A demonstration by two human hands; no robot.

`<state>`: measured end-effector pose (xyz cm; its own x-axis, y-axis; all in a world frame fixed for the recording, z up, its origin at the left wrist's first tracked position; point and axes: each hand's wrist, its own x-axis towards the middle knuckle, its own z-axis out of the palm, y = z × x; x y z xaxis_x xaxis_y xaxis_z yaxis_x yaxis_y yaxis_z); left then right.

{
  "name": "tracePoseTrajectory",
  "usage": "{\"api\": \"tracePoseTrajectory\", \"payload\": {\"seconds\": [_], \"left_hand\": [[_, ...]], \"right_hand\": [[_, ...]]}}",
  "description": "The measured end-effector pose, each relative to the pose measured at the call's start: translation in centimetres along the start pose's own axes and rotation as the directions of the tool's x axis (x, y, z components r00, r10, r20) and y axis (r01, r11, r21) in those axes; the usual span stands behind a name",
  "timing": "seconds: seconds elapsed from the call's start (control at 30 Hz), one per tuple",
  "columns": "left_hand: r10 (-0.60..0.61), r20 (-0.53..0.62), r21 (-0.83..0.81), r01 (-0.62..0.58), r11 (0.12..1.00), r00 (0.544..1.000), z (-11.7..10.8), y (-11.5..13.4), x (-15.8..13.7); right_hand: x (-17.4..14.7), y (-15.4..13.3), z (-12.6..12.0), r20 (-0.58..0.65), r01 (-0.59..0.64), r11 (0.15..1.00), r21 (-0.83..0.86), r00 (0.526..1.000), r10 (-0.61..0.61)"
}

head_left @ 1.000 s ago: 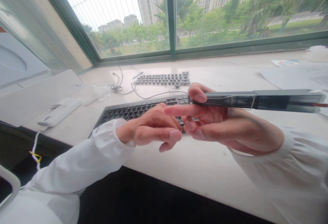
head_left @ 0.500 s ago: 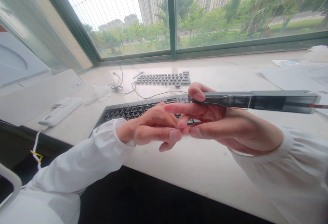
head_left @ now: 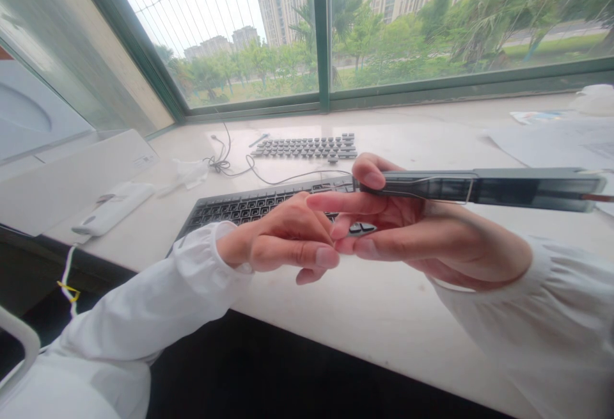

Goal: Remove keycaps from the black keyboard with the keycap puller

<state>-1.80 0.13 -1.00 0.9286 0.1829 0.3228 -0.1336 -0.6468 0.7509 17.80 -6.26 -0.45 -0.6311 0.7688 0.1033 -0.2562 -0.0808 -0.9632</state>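
Note:
My right hand (head_left: pixel 407 227) grips a long, dark, flat keyboard cleaning tool (head_left: pixel 518 189) with a thin metal wire along its side. The tool lies nearly level and points right. My left hand (head_left: pixel 292 237) hovers over the near side of the black keyboard (head_left: pixel 230 205), palm down, thumb stretched towards the right hand. Fingertips of both hands meet in the middle. Left fingers are drawn in near the thumb, and whatever may be between them is hidden. Many key positions on the keyboard are bare of caps, and the hands cover its right part.
Behind the keyboard, loose black keycaps (head_left: pixel 307 147) lie in rows on the white table (head_left: pixel 407 131). A coiled cable (head_left: pixel 220 163) runs beside them. A white power strip (head_left: pixel 112 208) sits at left, near a white box (head_left: pixel 71 176). Papers (head_left: pixel 551 141) lie at right.
Both hands stay almost in place. The tool's far end has shifted slightly to the right, and a little more of the keyboard shows between the fingers.

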Motion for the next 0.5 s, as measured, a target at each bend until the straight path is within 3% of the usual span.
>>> {"api": "tracePoseTrajectory", "payload": {"seconds": [0.07,0.2,0.5], "left_hand": [[-0.02,0.06,-0.116,0.026,0.993,0.998,-0.1,0.08,0.08],[-0.052,0.058,-0.153,0.06,0.986,0.997,-0.13,0.13,0.11],[0.015,-0.062,-0.137,-0.023,0.99,0.998,0.37,-0.22,0.13]], "right_hand": [[0.02,0.02,-0.02,0.003,0.003,1.0,0.004,1.0,-0.003],[0.1,-0.13,0.05,-0.001,0.006,1.0,0.019,1.0,-0.006],[0.33,-0.3,0.44,-0.028,0.034,0.995,0.095,0.999,-0.032]]}}
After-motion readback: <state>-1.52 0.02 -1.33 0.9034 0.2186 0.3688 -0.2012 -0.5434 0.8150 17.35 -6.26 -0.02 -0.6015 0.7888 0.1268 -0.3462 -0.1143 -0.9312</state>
